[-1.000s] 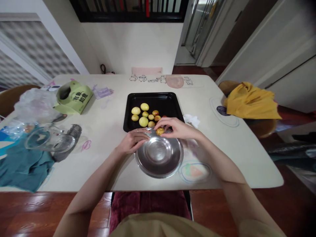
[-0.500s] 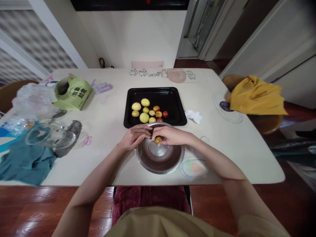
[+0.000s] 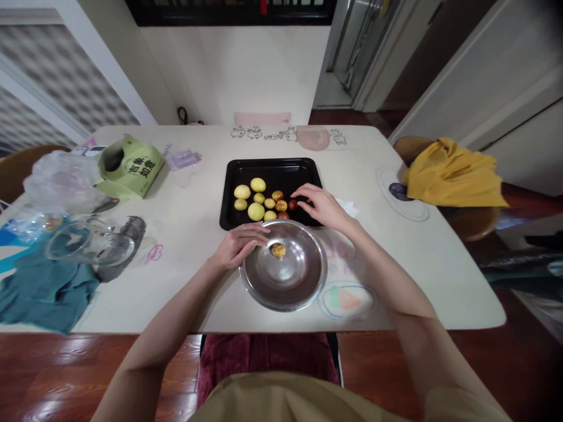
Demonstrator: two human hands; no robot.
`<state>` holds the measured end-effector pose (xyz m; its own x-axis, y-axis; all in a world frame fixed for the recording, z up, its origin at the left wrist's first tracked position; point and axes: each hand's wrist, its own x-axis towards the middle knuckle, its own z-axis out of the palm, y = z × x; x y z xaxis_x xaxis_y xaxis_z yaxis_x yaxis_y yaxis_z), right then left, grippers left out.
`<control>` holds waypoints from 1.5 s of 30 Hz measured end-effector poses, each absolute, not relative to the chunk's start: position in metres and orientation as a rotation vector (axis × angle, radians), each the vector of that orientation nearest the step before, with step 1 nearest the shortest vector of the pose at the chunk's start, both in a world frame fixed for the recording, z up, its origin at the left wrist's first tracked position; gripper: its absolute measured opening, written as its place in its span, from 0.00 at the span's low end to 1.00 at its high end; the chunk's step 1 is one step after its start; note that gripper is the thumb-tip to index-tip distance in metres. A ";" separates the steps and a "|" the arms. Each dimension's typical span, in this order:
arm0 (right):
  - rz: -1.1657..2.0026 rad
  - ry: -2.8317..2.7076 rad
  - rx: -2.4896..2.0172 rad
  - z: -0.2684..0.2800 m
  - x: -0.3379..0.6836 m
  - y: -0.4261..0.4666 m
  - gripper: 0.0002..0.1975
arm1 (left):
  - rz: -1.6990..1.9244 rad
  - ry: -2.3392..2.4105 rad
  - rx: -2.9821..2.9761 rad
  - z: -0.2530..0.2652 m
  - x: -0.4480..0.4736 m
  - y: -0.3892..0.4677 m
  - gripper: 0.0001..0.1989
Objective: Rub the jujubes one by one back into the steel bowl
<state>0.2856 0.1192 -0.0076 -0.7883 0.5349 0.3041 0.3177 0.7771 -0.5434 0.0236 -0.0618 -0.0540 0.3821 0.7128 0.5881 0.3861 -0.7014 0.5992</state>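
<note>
A steel bowl [image 3: 284, 296] stands on the table in front of me, with one small mottled yellow-brown fruit [image 3: 278, 250] inside. My left hand [image 3: 241, 244] lies flat over the bowl's left rim, fingers stretched and holding nothing. Behind the bowl, a black tray [image 3: 272, 166] carries several round fruits. Its left part has larger yellow-green fruits [image 3: 256, 211]; toward the middle are smaller reddish-mottled ones. My right hand [image 3: 317, 206] hovers over the tray's right side, thumb and fingers apart, close beside a dark red fruit [image 3: 292, 205]. I cannot tell whether the fingertips touch it.
A crumpled white tissue [image 3: 348, 208] lies right of the tray. On the left are a green tissue box [image 3: 132, 167], a plastic bag [image 3: 61, 179], a glass jar [image 3: 90, 240] on its side and a teal cloth [image 3: 48, 290]. A yellow cloth [image 3: 455, 174] hangs over a chair.
The right hand has let go of the mottled fruit, which now lies in the bowl, and has moved up and right to the tray. My left hand stays at the rim.
</note>
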 end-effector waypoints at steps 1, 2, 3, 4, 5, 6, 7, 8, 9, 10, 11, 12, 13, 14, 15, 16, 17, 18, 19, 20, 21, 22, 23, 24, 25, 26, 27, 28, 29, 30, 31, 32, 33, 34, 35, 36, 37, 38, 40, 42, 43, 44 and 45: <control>0.628 -2.519 -0.669 -0.016 0.285 0.125 0.16 | 1.238 0.954 2.281 -0.054 0.023 -0.062 0.20; 0.608 -2.526 -0.685 -0.023 0.284 0.129 0.18 | 1.236 0.954 2.279 -0.055 0.023 -0.062 0.20; 0.598 -2.540 -0.693 -0.030 0.284 0.132 0.19 | 1.235 0.954 2.277 -0.055 0.023 -0.062 0.20; 0.593 -2.558 -0.699 -0.035 0.283 0.134 0.20 | 1.233 0.956 2.276 -0.055 0.023 -0.062 0.20; 0.589 -2.579 -0.707 -0.039 0.282 0.135 0.20 | 1.234 0.957 2.276 -0.056 0.023 -0.062 0.19; 0.586 -2.599 -0.718 -0.042 0.281 0.136 0.20 | 1.235 0.958 2.278 -0.056 0.023 -0.062 0.19; 0.581 -2.618 -0.732 -0.044 0.281 0.136 0.20 | 1.238 0.958 2.281 -0.056 0.023 -0.062 0.19; 0.575 -2.633 -0.744 -0.046 0.280 0.135 0.20 | 1.241 0.957 2.287 -0.056 0.023 -0.061 0.20; 0.569 -2.646 -0.753 -0.047 0.279 0.135 0.20 | 1.243 0.954 2.294 -0.055 0.023 -0.061 0.20; 0.566 -2.655 -0.755 -0.048 0.279 0.134 0.20 | 1.245 0.950 2.301 -0.055 0.023 -0.061 0.20; 0.566 -2.660 -0.752 -0.048 0.278 0.134 0.19 | 1.244 0.946 2.308 -0.054 0.023 -0.061 0.19; 0.570 -2.661 -0.745 -0.049 0.278 0.134 0.19 | 1.241 0.945 2.314 -0.053 0.023 -0.061 0.19; 0.578 -2.661 -0.736 -0.049 0.278 0.134 0.20 | 1.238 0.944 2.318 -0.052 0.024 -0.061 0.19; 0.589 -2.660 -0.726 -0.050 0.278 0.134 0.20 | 1.236 0.944 2.321 -0.052 0.024 -0.062 0.19; 0.602 -2.660 -0.716 -0.050 0.277 0.134 0.20 | 1.235 0.948 2.319 -0.051 0.024 -0.062 0.19; 0.615 -2.663 -0.705 -0.050 0.277 0.134 0.20 | 1.233 0.953 2.315 -0.051 0.024 -0.062 0.19; 0.624 -2.667 -0.695 -0.050 0.277 0.134 0.20 | 1.232 0.958 2.311 -0.051 0.024 -0.062 0.19; 0.628 -2.671 -0.687 -0.049 0.277 0.134 0.20 | 1.232 0.961 2.308 -0.051 0.024 -0.062 0.19; 0.626 -2.673 -0.681 -0.049 0.277 0.133 0.20 | 1.233 0.963 2.306 -0.051 0.024 -0.062 0.19; 0.620 -2.671 -0.676 -0.048 0.277 0.133 0.20 | 1.233 0.965 2.302 -0.051 0.024 -0.063 0.19; 0.610 -2.663 -0.674 -0.047 0.277 0.132 0.20 | 1.235 0.967 2.297 -0.051 0.024 -0.063 0.19; 0.598 -2.652 -0.673 -0.045 0.277 0.131 0.20 | 1.237 0.966 2.291 -0.052 0.024 -0.062 0.19; 0.585 -2.637 -0.671 -0.042 0.277 0.129 0.20 | 1.239 0.964 2.285 -0.052 0.024 -0.062 0.20; 0.571 -2.623 -0.668 -0.039 0.277 0.126 0.21 | 1.240 0.963 2.279 -0.053 0.024 -0.062 0.20; 0.556 -2.608 -0.661 -0.034 0.277 0.122 0.21 | 1.241 0.962 2.273 -0.053 0.024 -0.062 0.20; 0.541 -2.596 -0.650 -0.028 0.277 0.118 0.21 | 1.245 0.959 2.269 -0.053 0.024 -0.062 0.20; 0.529 -2.590 -0.632 -0.021 0.277 0.112 0.21 | 1.249 0.955 2.266 -0.054 0.024 -0.062 0.20; 0.519 -2.589 -0.611 -0.014 0.277 0.106 0.21 | 1.250 0.954 2.263 -0.054 0.024 -0.062 0.19; 0.514 -2.598 -0.584 -0.006 0.278 0.100 0.21 | 1.248 0.957 2.262 -0.054 0.024 -0.062 0.19; 0.509 -2.619 -0.554 0.002 0.279 0.093 0.21 | 1.242 0.961 2.265 -0.054 0.024 -0.062 0.19; 0.504 -2.644 -0.525 0.009 0.280 0.086 0.20 | 1.238 0.964 2.274 -0.054 0.024 -0.062 0.19; 0.502 -2.677 -0.493 0.016 0.281 0.080 0.19 | 1.235 0.966 2.285 -0.054 0.024 -0.062 0.20; 0.502 -2.713 -0.463 0.022 0.282 0.074 0.18 | 1.232 0.967 2.295 -0.054 0.024 -0.063 0.20; 0.504 -2.749 -0.437 0.027 0.283 0.069 0.17 | 1.230 0.965 2.303 -0.053 0.025 -0.063 0.20; 0.507 -2.784 -0.411 0.031 0.284 0.065 0.16 | 1.227 0.965 2.307 -0.053 0.025 -0.063 0.21; 0.510 -2.818 -0.387 0.033 0.285 0.062 0.15 | 1.224 0.968 2.305 -0.052 0.025 -0.063 0.21; 0.512 -2.848 -0.365 0.034 0.285 0.059 0.14 | 1.219 0.974 2.298 -0.052 0.025 -0.063 0.21; 0.511 -2.878 -0.346 0.033 0.284 0.057 0.14 | 1.215 0.981 2.289 -0.052 0.025 -0.063 0.21; 0.503 -2.932 -0.322 0.029 0.283 0.055 0.13 | 1.213 0.986 2.275 -0.051 0.025 -0.063 0.21; 0.495 -2.973 -0.316 0.024 0.280 0.053 0.13 | 1.213 0.986 2.275 -0.051 0.025 -0.063 0.21; 0.490 -2.994 -0.311 0.022 0.278 0.053 0.13 | 1.212 0.985 2.280 -0.051 0.025 -0.063 0.21; 0.481 -3.018 -0.305 0.019 0.277 0.051 0.13 | 1.212 0.984 2.286 -0.051 0.025 -0.063 0.21; 0.470 -3.046 -0.299 0.018 0.275 0.050 0.14 | 1.213 0.984 2.293 -0.051 0.025 -0.063 0.21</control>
